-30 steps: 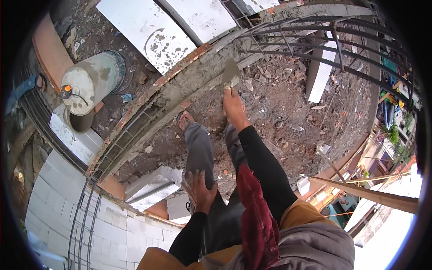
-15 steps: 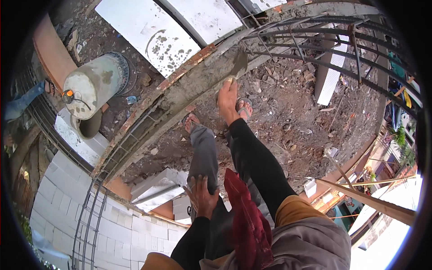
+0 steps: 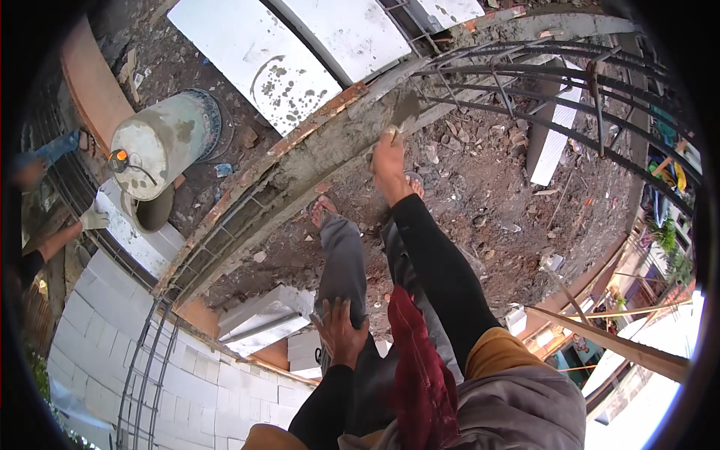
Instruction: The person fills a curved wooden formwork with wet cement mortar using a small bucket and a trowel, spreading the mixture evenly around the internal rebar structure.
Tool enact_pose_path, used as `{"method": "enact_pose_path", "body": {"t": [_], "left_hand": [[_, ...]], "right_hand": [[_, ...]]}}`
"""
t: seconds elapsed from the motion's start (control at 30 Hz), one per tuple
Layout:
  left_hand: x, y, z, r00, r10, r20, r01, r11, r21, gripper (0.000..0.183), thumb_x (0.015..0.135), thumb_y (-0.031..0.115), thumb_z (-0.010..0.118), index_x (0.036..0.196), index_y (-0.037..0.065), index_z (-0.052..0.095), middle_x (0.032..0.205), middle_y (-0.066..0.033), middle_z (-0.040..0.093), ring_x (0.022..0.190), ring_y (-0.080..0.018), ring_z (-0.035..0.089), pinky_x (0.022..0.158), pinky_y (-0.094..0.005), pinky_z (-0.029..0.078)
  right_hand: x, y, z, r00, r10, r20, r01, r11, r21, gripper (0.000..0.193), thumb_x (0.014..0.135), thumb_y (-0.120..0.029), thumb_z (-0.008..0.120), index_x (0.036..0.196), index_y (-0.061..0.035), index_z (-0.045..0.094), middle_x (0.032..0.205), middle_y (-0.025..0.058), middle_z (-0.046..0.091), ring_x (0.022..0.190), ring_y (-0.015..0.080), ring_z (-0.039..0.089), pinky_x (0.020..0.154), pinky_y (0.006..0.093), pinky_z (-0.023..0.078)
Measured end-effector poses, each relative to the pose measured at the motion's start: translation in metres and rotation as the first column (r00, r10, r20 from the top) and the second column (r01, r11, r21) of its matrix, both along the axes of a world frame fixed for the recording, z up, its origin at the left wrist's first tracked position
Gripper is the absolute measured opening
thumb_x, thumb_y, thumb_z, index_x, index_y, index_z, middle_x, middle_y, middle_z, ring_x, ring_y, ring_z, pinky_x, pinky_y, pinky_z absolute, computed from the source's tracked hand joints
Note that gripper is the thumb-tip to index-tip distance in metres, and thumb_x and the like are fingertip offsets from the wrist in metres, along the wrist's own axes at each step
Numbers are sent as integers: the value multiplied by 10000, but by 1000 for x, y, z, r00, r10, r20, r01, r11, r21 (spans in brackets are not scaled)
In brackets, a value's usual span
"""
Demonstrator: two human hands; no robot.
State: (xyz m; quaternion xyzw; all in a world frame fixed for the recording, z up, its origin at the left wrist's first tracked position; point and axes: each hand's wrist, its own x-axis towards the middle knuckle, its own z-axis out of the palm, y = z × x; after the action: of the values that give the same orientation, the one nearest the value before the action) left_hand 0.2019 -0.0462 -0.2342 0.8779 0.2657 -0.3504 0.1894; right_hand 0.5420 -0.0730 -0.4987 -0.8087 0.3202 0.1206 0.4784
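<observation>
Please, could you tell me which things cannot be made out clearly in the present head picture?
Grey metal trowel, head view: its blade looks blurred; the bare right hand covers most of its handle.
Bare left hand, head view: its palm is turned away, against the dark grey trouser leg.
Co-worker's white-gloved hand, head view: the body beyond it is mostly cut off by the dark left rim.

bright daylight | lower right washed-out white | edges bowed | corners black
</observation>
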Motion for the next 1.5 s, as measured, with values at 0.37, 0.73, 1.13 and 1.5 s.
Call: {"method": "enact_pose_path", "body": {"t": [0.37,0.73,1.13,1.5], "left_hand": [[17,-13,4,998,-42,41,41,999,21,642,755,406,765,1306,122,597,1411,-108,543,1423,-338,369,1182,-650,110],[38,-48,-7,964,55,261,-38,997,-69,632,730,383,791,1271,116,604,1386,-111,558,1387,-354,410,1184,-649,108],[55,-62,8,994,-1,109,15,992,-129,309,849,268,678,1135,155,700,1388,-64,565,1398,-343,391,1165,-669,134],[44,-54,19,956,194,219,-176,980,-97,115,857,245,682,914,149,712,1289,-65,622,1341,-336,459,1173,-636,157]], "right_hand": [[11,12,61,994,51,-93,-27,969,244,367,1016,-293,449,1214,15,445,973,149,588,937,309,568,849,429,460],[144,-174,27,962,-170,-215,261,807,529,191,1015,-300,434,1022,-113,471,746,64,504,537,206,518,451,360,447],[127,-133,52,878,22,-479,271,800,535,253,1020,-339,468,902,-115,473,674,41,494,458,173,484,399,307,432],[19,-86,178,668,729,-148,-744,660,-108,450,847,-411,707,1021,-11,594,871,212,692,783,375,695,722,461,532]]}}
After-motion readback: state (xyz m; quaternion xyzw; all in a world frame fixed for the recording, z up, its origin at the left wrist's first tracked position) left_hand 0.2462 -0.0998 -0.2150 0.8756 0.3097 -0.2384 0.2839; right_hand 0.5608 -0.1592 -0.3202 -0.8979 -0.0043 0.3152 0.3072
